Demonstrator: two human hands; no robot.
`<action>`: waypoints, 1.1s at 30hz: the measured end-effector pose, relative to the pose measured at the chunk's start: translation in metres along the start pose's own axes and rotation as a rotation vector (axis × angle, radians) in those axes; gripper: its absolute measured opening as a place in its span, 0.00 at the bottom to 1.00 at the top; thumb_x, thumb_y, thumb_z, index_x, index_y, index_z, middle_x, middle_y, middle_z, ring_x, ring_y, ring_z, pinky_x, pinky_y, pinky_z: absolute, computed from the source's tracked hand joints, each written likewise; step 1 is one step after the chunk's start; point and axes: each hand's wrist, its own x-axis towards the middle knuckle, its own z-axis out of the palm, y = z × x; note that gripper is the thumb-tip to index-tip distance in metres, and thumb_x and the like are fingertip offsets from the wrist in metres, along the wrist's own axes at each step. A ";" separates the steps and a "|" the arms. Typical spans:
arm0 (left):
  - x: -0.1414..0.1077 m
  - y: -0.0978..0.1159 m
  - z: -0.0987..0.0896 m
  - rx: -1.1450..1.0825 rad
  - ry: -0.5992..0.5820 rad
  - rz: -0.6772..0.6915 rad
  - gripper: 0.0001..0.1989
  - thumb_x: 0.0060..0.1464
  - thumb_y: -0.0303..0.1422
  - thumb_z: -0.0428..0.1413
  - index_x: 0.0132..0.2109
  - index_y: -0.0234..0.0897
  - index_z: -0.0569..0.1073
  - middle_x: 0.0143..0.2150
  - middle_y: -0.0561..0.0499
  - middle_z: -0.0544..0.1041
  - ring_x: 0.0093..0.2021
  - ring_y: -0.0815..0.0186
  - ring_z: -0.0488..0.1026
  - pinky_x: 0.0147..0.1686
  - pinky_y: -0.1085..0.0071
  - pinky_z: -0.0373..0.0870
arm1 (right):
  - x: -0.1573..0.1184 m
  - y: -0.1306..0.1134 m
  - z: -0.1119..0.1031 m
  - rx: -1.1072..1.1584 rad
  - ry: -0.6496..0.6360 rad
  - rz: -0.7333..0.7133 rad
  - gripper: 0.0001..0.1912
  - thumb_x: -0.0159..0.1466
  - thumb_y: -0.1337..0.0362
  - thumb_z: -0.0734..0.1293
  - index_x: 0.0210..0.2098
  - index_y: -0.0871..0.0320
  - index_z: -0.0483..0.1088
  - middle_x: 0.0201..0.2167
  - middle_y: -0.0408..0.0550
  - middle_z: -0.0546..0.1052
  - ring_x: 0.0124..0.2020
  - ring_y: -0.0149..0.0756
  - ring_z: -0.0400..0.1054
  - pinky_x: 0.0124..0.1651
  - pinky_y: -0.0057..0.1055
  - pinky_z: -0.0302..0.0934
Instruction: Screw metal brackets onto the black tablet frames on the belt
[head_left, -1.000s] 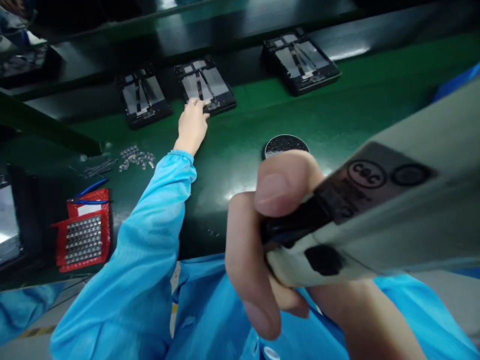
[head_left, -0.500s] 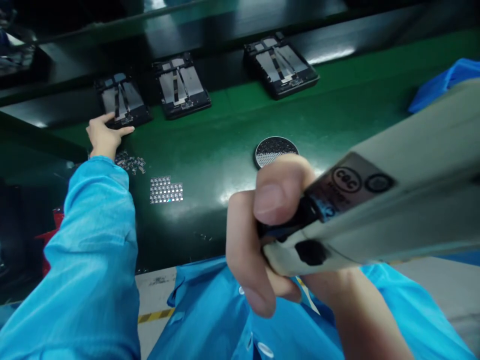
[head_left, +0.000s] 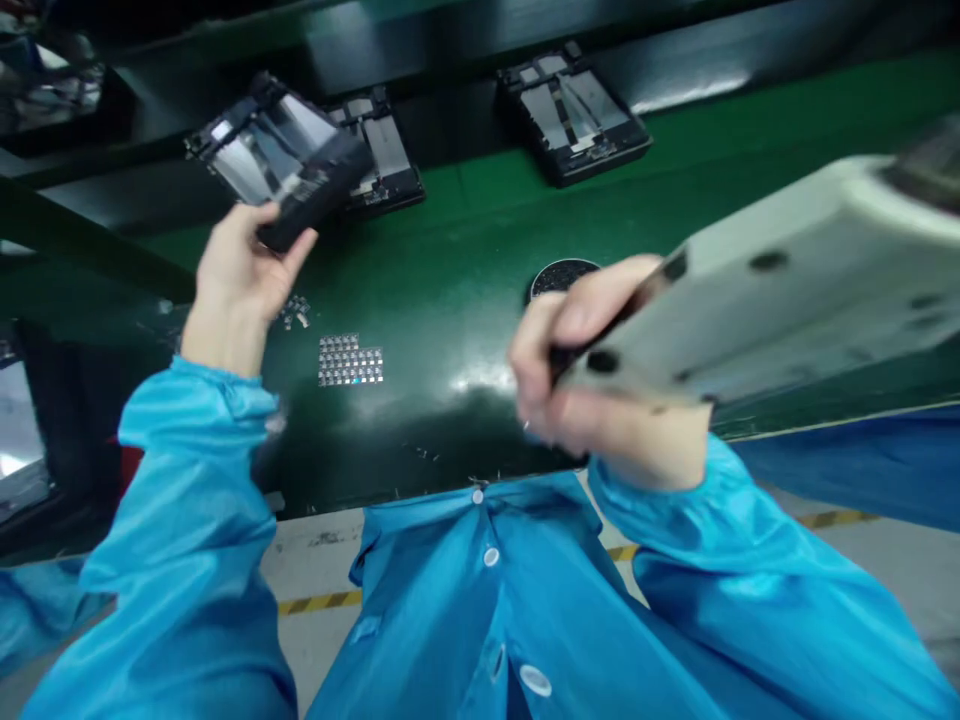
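Observation:
My left hand (head_left: 244, 260) grips the near edge of a black opened electronic device (head_left: 289, 150), with a silver inner panel and dark flat cables. It is lifted and tilted above the green work surface, slightly blurred, and overlaps a second device of the same kind (head_left: 386, 150). My right hand (head_left: 592, 360) is wrapped round the narrow end of a pale, thick-bodied handheld tool (head_left: 787, 270) with dark round spots. The tool's far end points to the upper right; its exact kind is unclear. Behind that hand, a round dark dish (head_left: 562, 275) is partly hidden.
A third device (head_left: 577, 120) lies farther right along the back. Neat rows of small parts (head_left: 350, 360) lie on the green work surface (head_left: 442, 300), with a loose pile of small pieces (head_left: 296, 312) nearby. A black-framed object (head_left: 26, 420) stands at the left.
My left hand has picked up the leftmost device and raised it to the right. The tool in my right hand has swung and moved right; its label no longer shows.

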 end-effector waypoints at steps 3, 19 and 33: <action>-0.080 0.020 0.044 -0.523 0.032 -0.290 0.19 0.53 0.34 0.75 0.44 0.38 0.75 0.53 0.52 0.85 0.62 0.58 0.79 0.54 0.63 0.89 | 0.023 0.027 -0.049 -0.043 0.267 -0.139 0.21 0.66 0.63 0.72 0.50 0.60 0.59 0.37 0.39 0.71 0.24 0.10 0.60 0.24 0.17 0.54; -0.118 0.002 0.008 0.873 -0.406 0.057 0.38 0.58 0.37 0.77 0.72 0.40 0.75 0.65 0.36 0.74 0.71 0.39 0.66 0.72 0.43 0.68 | 0.059 0.101 -0.119 -0.072 0.391 -0.299 0.37 0.56 0.52 0.80 0.49 0.57 0.54 0.30 0.37 0.65 0.18 0.18 0.50 0.18 0.28 0.39; -0.105 -0.007 -0.006 0.841 -0.420 -0.027 0.47 0.54 0.70 0.66 0.62 0.33 0.78 0.59 0.38 0.75 0.59 0.46 0.75 0.54 0.54 0.73 | 0.058 0.119 -0.130 -0.069 0.396 -0.325 0.41 0.56 0.48 0.81 0.53 0.57 0.53 0.30 0.37 0.64 0.19 0.14 0.49 0.19 0.25 0.41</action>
